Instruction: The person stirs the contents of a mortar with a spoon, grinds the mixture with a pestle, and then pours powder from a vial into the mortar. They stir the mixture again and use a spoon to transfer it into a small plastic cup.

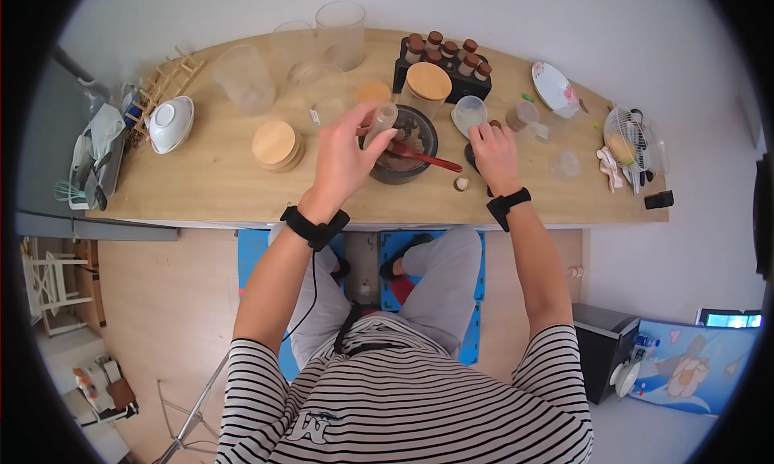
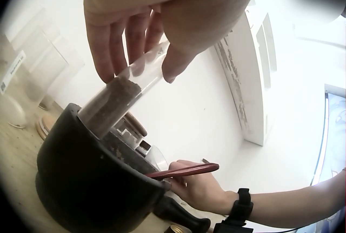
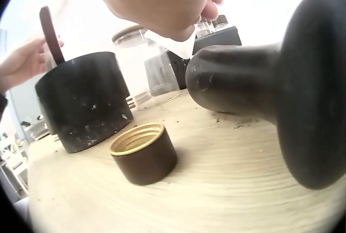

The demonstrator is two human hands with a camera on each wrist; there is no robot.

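Note:
My left hand [image 1: 343, 153] grips a clear tube [image 2: 121, 95] of brown material, tilted mouth-down into the dark mortar [image 2: 92, 173]. Brown contents lie inside the mortar, and a red spoon [image 1: 427, 156] leans across its rim. To the right, my right hand [image 1: 496, 158] has curled fingers at the edge of a translucent dish [image 1: 469, 113]; its pale edge [image 3: 175, 44] shows under those fingers in the right wrist view. Below this hand lies the dark pestle [image 3: 243, 81]. A small brown cap [image 3: 145, 157] stands open side up between mortar and pestle.
Behind the mortar are a wood-lidded jar [image 1: 427, 83] and a black rack [image 1: 451, 79] of brown-capped bottles. Clear containers [image 1: 340, 37] and another wood-lidded jar [image 1: 276, 145] stand left. A measuring cup [image 1: 524, 115], floral plate [image 1: 554, 89] and wire basket [image 1: 627, 137] occupy the right.

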